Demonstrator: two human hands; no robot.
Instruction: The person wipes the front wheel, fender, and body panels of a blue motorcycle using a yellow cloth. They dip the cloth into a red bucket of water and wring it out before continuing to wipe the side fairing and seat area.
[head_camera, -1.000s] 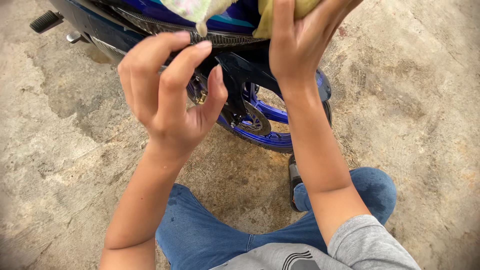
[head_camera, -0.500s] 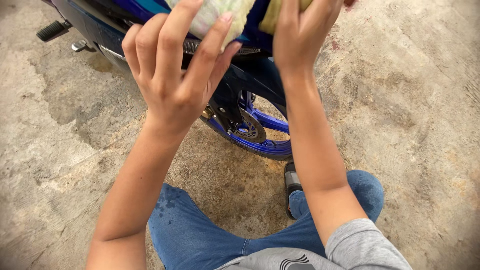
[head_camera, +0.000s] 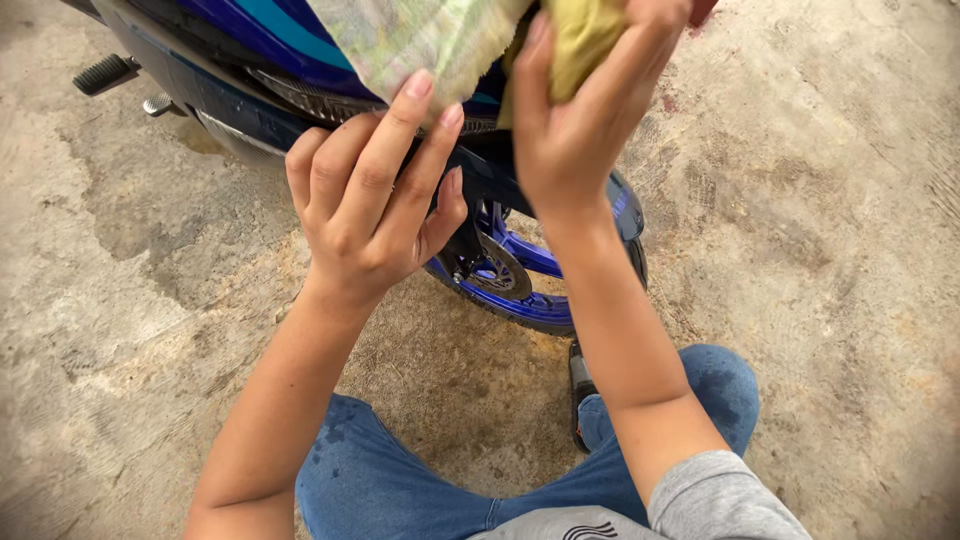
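Left hand (head_camera: 365, 205): raised, back toward the camera, fingers loosely spread and pointing up — nothing clasped.
Right hand (head_camera: 580, 110): raised higher, fingers curled shut in a grip.
Arms: both bare forearms reach up and forward — roughly parallel.
Legs: knees bent, in blue jeans.

Two hands: left hand (head_camera: 365, 205), right hand (head_camera: 580, 120); two cloths: pale cloth (head_camera: 420, 40), yellow cloth (head_camera: 585, 35); one motorcycle (head_camera: 260, 50); one wheel (head_camera: 520, 290).

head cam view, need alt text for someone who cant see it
A person's right hand grips a yellow-green cloth against a blue motorcycle, while the left hand touches a pale patterned cloth. They crouch in jeans on concrete ground beside the blue wheel.
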